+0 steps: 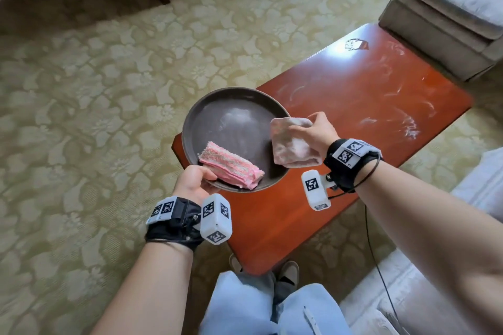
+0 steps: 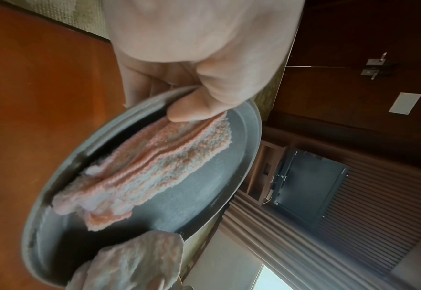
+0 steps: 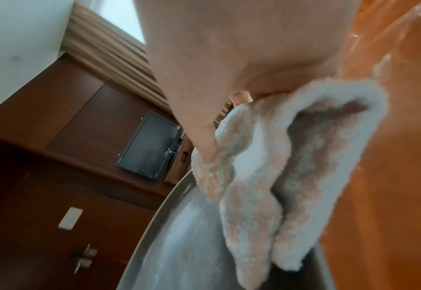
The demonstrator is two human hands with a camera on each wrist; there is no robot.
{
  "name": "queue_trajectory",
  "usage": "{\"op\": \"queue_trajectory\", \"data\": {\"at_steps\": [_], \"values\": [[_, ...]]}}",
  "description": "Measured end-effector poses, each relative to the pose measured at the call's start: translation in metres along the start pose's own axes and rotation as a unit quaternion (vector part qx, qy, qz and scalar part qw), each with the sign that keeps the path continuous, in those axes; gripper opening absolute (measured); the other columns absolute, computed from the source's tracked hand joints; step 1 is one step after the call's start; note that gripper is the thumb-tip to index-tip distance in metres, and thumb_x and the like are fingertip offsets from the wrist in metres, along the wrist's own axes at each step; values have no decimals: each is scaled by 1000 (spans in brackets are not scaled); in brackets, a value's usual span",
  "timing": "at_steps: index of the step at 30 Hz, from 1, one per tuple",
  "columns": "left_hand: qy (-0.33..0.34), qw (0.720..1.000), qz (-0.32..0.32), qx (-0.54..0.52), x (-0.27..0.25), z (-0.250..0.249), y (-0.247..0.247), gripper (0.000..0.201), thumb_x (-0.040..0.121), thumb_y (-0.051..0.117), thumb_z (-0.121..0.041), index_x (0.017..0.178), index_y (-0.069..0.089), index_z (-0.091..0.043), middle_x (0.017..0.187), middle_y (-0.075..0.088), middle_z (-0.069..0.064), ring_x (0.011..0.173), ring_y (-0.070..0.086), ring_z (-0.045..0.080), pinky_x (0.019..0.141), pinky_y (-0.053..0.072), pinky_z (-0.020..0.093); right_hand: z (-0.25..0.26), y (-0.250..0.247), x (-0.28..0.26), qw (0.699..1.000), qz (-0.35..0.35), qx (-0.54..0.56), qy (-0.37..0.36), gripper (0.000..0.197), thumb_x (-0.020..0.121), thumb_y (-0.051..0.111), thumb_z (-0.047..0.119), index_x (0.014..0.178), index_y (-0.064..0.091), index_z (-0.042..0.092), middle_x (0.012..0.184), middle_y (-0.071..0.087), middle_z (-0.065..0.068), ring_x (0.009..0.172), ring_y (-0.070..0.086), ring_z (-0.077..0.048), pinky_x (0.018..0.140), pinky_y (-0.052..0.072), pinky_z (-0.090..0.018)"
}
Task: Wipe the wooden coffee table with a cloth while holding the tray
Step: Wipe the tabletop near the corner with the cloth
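The left hand point(image 1: 192, 183) holds the tray point(image 1: 215, 114) by its near rim, at about 7 o'clock on the round dish; the thumb lies over the rim on top and, in the left wrist view, presses the end of the folded pink towel point(image 2: 155, 166) against the tray floor, while the other fingers point(image 2: 135, 86) curl beneath the rim. The tray is dark grey, round and shallow, and is held above the near left corner of the desk point(image 1: 353, 95), partly over the carpet point(image 1: 81, 90). The pink towel lies folded inside the tray near its 6 o'clock edge, just beside the left thumb.

The right hand point(image 1: 317, 130) is clamped on the cloth point(image 1: 291, 141), a pale pinkish-grey rag bunched in its fingers, which are curled round it with the thumb on the near side. The cloth hangs at the tray's 3 o'clock rim; in the right wrist view its lower folds seem to reach down inside the rim, though whether they touch the tray floor cannot be told from the blur.

The desk is glossy red-brown wood, running from 6 o'clock toward 1 o'clock in the head view, and it bears white powdery smears across its far half. A small wrapper point(image 1: 356, 45) lies near the far end. A grey sofa point(image 1: 449, 8) stands beyond the desk at 1 o'clock. Both wrists wear black straps with white marker blocks. The person's jeans point(image 1: 245, 307) and shoes point(image 1: 288, 270) show at 6 o'clock.
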State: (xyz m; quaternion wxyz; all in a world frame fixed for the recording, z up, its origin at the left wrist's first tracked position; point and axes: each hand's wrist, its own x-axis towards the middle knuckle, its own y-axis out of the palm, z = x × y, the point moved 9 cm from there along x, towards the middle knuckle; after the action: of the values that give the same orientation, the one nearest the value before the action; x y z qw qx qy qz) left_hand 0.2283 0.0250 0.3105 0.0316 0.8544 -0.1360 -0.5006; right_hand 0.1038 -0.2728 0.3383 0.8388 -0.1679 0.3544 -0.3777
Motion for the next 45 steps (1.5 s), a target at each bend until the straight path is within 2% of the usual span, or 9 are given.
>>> {"op": "queue_trajectory", "data": {"at_steps": [4, 11, 18, 25, 29, 33, 37, 42, 45], "values": [[2, 1000, 13, 4, -2, -13, 2, 27, 79, 34, 14, 87, 53, -3, 89, 61, 13, 79, 63, 30, 71, 55, 35, 3, -10, 1, 997, -62, -34, 10, 42, 81, 71, 43, 106, 49, 18, 98, 62, -2, 90, 62, -23, 79, 51, -38], [-8, 998, 45, 44, 46, -67, 11, 29, 77, 33, 17, 86, 53, -2, 92, 60, 13, 83, 63, 30, 78, 57, 36, 49, 8, 6, 985, -140, -89, -55, 43, 80, 61, 17, 114, 35, 18, 104, 53, -7, 91, 54, -26, 82, 46, -36], [-57, 982, 94, 154, 109, -127, 25, 27, 79, 34, 17, 84, 50, -4, 87, 59, 12, 75, 62, 27, 51, 57, 27, 63, 37, 6, 956, -186, -225, 16, 42, 82, 61, 27, 109, 30, 21, 98, 45, -6, 75, 51, -30, 69, 44, -39], [-78, 955, 133, 254, 140, -123, 51, 27, 75, 33, 17, 84, 51, -1, 87, 60, 15, 76, 63, 30, 52, 58, 29, 31, 61, -1, 941, -150, -293, 77, 15, 90, 59, 19, 104, 57, 18, 94, 42, -6, 79, 52, -28, 66, 38, -33], [-83, 946, 144, 277, 145, -94, 68, 37, 72, 33, 19, 97, 52, 0, 103, 59, 21, 88, 62, 36, 54, 59, 33, 0, 66, -17, 932, -147, -293, 156, 45, 91, 49, 49, 120, 60, 16, 108, 44, -6, 102, 55, -30, 74, 41, -38], [-90, 936, 167, 297, 140, -60, 78, 43, 73, 32, 19, 107, 50, -1, 101, 59, 22, 85, 63, 35, 52, 58, 33, -42, 71, -35, 920, -164, -257, 248, 93, 72, 51, 83, 134, 49, 13, 114, 44, -5, 105, 54, -29, 73, 40, -39], [-95, 924, 183, 321, 148, -38, 85, 45, 73, 33, 19, 109, 49, -3, 107, 57, 22, 90, 63, 36, 55, 59, 33, -73, 76, -51, 922, -172, -222, 268, 73, 75, 72, 53, 133, 45, 17, 125, 39, -9, 110, 51, -32, 79, 45, -40], [-112, 900, 206, 367, 173, -31, 98, 45, 71, 34, 18, 107, 52, -1, 115, 59, 26, 103, 63, 41, 61, 60, 37, -102, 83, -62, 930, -217, -76, 287, 37, 81, 61, 26, 116, 52, 17, 111, 37, -8, 94, 54, -32, 75, 47, -34], [-122, 871, 219, 423, 191, -33, 109, 33, 71, 35, 18, 94, 53, 2, 113, 59, 27, 105, 64, 43, 65, 62, 39, -114, 86, -70, 912, -288, 65, 286, 13, 85, 57, 14, 96, 62, 11, 106, 52, -14, 87, 57, -31, 67, 41, -24]]}}
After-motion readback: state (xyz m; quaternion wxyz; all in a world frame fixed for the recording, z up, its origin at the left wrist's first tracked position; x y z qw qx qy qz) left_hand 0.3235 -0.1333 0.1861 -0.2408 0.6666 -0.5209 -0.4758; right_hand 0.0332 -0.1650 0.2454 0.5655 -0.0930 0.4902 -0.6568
